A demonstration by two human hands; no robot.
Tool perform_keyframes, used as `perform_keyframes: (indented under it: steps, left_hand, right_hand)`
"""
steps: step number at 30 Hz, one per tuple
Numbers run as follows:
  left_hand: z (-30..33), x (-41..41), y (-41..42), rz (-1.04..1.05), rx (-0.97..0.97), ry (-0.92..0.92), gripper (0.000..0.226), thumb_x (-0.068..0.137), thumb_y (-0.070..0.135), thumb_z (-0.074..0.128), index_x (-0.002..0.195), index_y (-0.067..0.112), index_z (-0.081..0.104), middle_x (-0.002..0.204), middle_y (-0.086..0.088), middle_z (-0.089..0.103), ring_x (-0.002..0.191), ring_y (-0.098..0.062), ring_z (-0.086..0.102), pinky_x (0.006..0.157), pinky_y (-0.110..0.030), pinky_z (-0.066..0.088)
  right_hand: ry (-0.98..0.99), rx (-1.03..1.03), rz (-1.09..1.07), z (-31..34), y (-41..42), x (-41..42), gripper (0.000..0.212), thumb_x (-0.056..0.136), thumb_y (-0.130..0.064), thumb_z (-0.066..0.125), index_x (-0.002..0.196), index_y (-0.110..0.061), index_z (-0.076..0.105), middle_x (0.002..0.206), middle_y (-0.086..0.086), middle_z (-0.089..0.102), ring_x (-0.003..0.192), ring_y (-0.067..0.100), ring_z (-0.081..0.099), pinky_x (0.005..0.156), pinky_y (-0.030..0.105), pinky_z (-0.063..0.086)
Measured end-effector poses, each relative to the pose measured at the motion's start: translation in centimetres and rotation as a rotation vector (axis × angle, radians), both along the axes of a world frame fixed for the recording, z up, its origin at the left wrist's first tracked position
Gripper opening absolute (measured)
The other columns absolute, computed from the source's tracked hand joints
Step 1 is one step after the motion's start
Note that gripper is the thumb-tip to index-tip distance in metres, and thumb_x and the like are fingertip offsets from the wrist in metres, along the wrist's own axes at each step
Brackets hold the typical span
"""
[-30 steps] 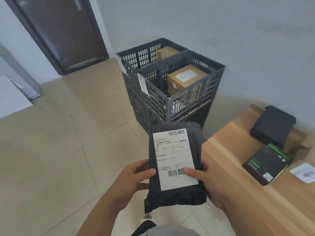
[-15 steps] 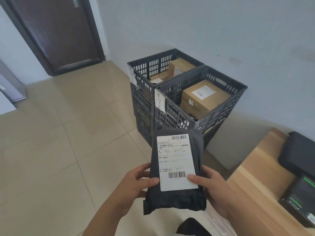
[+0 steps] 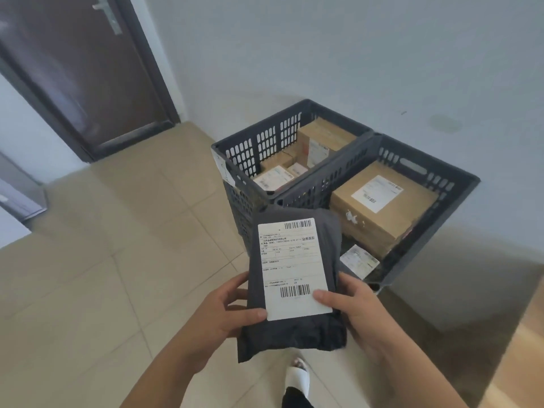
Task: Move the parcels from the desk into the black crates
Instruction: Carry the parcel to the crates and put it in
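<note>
Both hands hold one dark grey parcel bag (image 3: 294, 278) in the air, in front of the two black crates. The left hand (image 3: 226, 313) grips its left edge, thumb laid on the front beside the white shipping label (image 3: 293, 267). The right hand (image 3: 356, 307) grips the right edge, thumb pressed on the label's lower right corner. The label faces up, barcodes at top and bottom.

The near crate (image 3: 418, 242) stands just beyond the bag and holds a large cardboard box (image 3: 382, 210) with a white label; a smaller labelled packet (image 3: 359, 260) lies below it. The far crate (image 3: 256, 142), touching the near one, holds several smaller cardboard boxes (image 3: 321, 142).

The crates stand on a tiled floor (image 3: 103, 260) against a pale wall. A dark door (image 3: 73, 69) is at upper left. A foot in a white slipper (image 3: 298, 378) shows below the bag. A wooden desk edge (image 3: 521, 363) shows at lower right.
</note>
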State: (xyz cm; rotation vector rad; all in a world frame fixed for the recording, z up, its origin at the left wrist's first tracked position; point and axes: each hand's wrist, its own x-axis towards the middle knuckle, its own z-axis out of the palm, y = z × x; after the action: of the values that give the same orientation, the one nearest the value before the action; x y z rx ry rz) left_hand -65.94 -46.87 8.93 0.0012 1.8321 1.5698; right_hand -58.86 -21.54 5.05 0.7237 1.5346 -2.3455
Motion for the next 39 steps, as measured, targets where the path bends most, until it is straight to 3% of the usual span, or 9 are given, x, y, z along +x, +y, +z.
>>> perform_keyframes:
  steps: [5, 10, 13, 16, 21, 26, 33, 37, 39]
  left_hand:
    - [0.8, -7.4, 3.5, 0.015, -0.001, 0.058, 0.091, 0.058, 0.041, 0.098, 0.139, 0.042, 0.055, 0.118, 0.004, 0.075, 0.105, -0.022, 0.075, 0.082, -0.044, 0.065]
    - [0.1, -13.2, 8.3, 0.018, -0.003, 0.070, 0.100, 0.056, 0.041, 0.094, 0.145, 0.042, 0.048, 0.127, -0.004, 0.067, 0.108, -0.024, 0.071, 0.072, -0.038, 0.065]
    - [-0.8, -17.3, 12.6, -0.072, -0.018, 0.093, 0.087, 0.065, 0.038, 0.093, 0.141, 0.047, 0.050, 0.117, 0.005, 0.071, 0.099, -0.016, 0.073, 0.067, -0.035, 0.064]
    - [-2.4, -21.4, 17.9, -0.232, -0.067, 0.077, 0.073, 0.080, 0.029, 0.089, 0.138, 0.049, 0.051, 0.104, 0.015, 0.076, 0.092, -0.008, 0.075, 0.064, -0.030, 0.062]
    - [-6.0, -26.7, 28.2, -0.492, -0.165, 0.034, 0.071, 0.083, 0.021, 0.088, 0.141, 0.035, 0.050, 0.114, 0.003, 0.072, 0.099, -0.016, 0.071, 0.059, -0.028, 0.061]
    - [-9.6, -29.3, 37.1, -0.692, -0.184, -0.042, 0.072, 0.085, 0.015, 0.085, 0.144, 0.034, 0.048, 0.114, 0.003, 0.072, 0.098, -0.020, 0.073, 0.064, -0.035, 0.064]
    - [-13.8, -28.7, 45.2, -0.885, -0.153, -0.100, 0.058, 0.093, 0.015, 0.077, 0.143, 0.031, 0.053, 0.126, 0.007, 0.066, 0.125, -0.025, 0.060, 0.080, -0.031, 0.051]
    - [-15.6, -27.2, 46.0, -0.844, -0.190, 0.035, 0.052, 0.097, 0.024, 0.072, 0.145, 0.026, 0.051, 0.133, 0.004, 0.062, 0.094, -0.003, 0.058, 0.070, -0.023, 0.048]
    - [-16.2, -26.6, 45.9, -0.870, -0.172, 0.094, 0.058, 0.095, 0.027, 0.074, 0.147, 0.026, 0.048, 0.131, 0.008, 0.061, 0.094, -0.002, 0.057, 0.076, -0.022, 0.047]
  right_hand:
    - [0.041, 0.103, -0.090, 1.5, 3.1, -6.9, 0.052, 0.081, -0.034, 0.080, 0.128, -0.018, 0.066, 0.117, 0.000, 0.079, 0.108, 0.024, 0.076, 0.097, 0.045, 0.060]
    - [-0.024, 0.484, -0.659, 1.3, 9.0, -9.6, 0.011, 0.101, -0.030, 0.067, 0.111, -0.029, 0.071, 0.116, -0.007, 0.071, 0.108, 0.013, 0.067, 0.097, 0.037, 0.052]
    - [-0.158, 0.783, -0.851, -0.8, 12.8, -10.0, 0.039, 0.099, -0.029, 0.067, 0.137, -0.027, 0.058, 0.138, 0.000, 0.060, 0.125, 0.021, 0.058, 0.101, 0.042, 0.050]
    - [-0.423, 0.939, -0.755, -4.1, 14.5, -10.2, 0.073, 0.099, -0.035, 0.065, 0.161, -0.019, 0.029, 0.164, 0.011, 0.033, 0.150, 0.035, 0.031, 0.120, 0.059, 0.033]
    - [-0.735, 1.109, -0.562, -7.9, 12.7, -11.8, 0.089, 0.100, -0.052, 0.054, 0.163, -0.019, -0.001, 0.169, 0.017, 0.020, 0.155, 0.038, 0.023, 0.124, 0.055, 0.027]
    - [-0.721, 1.025, -0.705, -7.5, 13.1, -12.2, 0.075, 0.101, -0.030, 0.051, 0.163, -0.022, 0.011, 0.167, 0.008, 0.029, 0.151, 0.032, 0.034, 0.120, 0.054, 0.038]
    - [-0.768, 0.993, -0.710, -6.9, 13.3, -13.0, 0.088, 0.083, -0.051, 0.039, 0.163, -0.025, 0.017, 0.165, 0.005, 0.032, 0.149, 0.033, 0.034, 0.124, 0.054, 0.030]
    - [-0.796, 0.994, -0.713, -6.9, 13.2, -13.1, 0.094, 0.075, -0.058, 0.028, 0.163, -0.027, 0.015, 0.164, 0.002, 0.032, 0.147, 0.032, 0.036, 0.122, 0.054, 0.033]
    - [-0.798, 0.976, -0.731, -6.8, 13.2, -13.2, 0.092, 0.076, -0.057, 0.031, 0.163, -0.027, 0.017, 0.163, 0.000, 0.033, 0.146, 0.031, 0.038, 0.121, 0.055, 0.036]
